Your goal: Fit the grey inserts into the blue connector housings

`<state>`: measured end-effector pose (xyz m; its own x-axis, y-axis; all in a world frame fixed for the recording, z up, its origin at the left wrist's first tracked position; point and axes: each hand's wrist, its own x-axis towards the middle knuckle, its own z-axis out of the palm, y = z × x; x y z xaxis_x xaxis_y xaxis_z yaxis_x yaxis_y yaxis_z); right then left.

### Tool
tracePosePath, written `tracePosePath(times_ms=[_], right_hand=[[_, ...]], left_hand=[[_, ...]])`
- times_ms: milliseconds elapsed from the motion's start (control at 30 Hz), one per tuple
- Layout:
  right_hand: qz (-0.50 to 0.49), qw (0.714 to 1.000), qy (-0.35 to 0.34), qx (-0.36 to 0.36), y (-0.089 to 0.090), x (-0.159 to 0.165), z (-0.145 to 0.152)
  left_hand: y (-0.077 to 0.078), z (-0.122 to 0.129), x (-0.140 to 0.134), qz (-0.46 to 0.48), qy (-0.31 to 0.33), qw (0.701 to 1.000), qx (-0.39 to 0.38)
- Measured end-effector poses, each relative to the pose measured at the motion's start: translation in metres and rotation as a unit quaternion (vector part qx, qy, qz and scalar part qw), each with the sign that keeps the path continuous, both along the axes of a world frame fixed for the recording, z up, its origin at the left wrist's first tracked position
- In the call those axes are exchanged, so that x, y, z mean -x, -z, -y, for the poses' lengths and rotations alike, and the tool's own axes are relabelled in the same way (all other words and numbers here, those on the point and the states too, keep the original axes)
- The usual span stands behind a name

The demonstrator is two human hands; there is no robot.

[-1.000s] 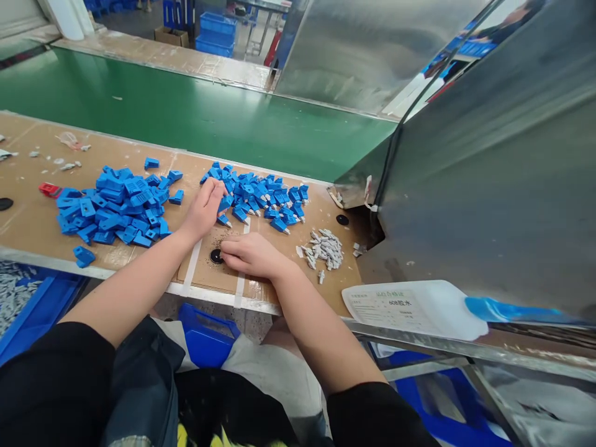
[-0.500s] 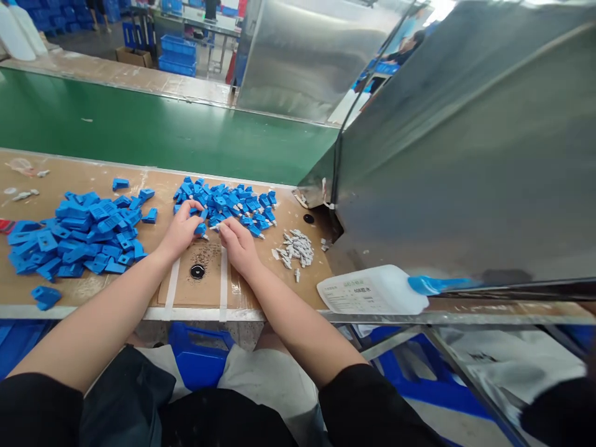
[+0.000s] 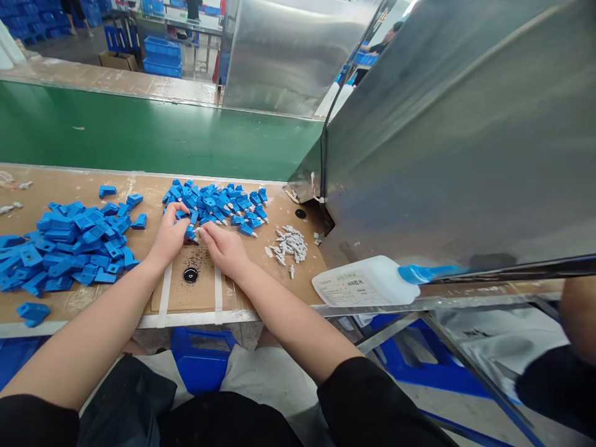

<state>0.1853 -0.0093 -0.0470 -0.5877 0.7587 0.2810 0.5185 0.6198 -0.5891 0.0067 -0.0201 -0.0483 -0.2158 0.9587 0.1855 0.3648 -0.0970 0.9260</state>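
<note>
My left hand [image 3: 168, 239] is closed around a small blue plastic block [image 3: 190, 233], partly hidden by the fingers. My right hand [image 3: 224, 249] pinches a small pale grey plastic piece [image 3: 197, 231] right at the block's end; whether it sits inside the block I cannot tell. Just beyond both hands lies a pile of blue blocks [image 3: 215, 202], several with pale tips sticking out. Left of my left hand is a larger heap of blue blocks [image 3: 77, 239]. A small pile of loose grey pieces [image 3: 290, 243] lies to the right of my right hand.
A white bottle with a blue nozzle [image 3: 365, 282] lies on its side by the bench's front edge. A metal panel [image 3: 447, 143] rises on the right. Behind the cardboard-covered bench [image 3: 242, 298] runs a green belt [image 3: 153, 139]. A black disc [image 3: 190, 275] lies near my hands.
My right hand has moved left toward my left hand, bringing the grey piece up to the blue block. The whole view has shifted slightly.
</note>
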Motion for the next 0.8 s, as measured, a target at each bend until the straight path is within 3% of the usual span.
tracePosePath(times_ms=[100,333,667,800], right_hand=[[0.059,0.998,-0.026,-0.017,0.0,-0.001,-0.001],[0.135,0.989,-0.038,-0.038,0.001,-0.002,-0.004],[0.124,0.989,-0.056,-0.053,0.007,-0.003,-0.004],[0.111,0.991,-0.041,-0.058,0.004,-0.001,-0.003]], left_hand=[[-0.003,0.003,0.004,-0.044,-0.055,0.997,0.013],[-0.015,0.007,0.002,-0.145,-0.014,0.989,0.019],[-0.021,0.008,-0.005,-0.184,0.033,0.982,0.032],[-0.021,0.006,-0.005,-0.17,0.014,0.985,0.02]])
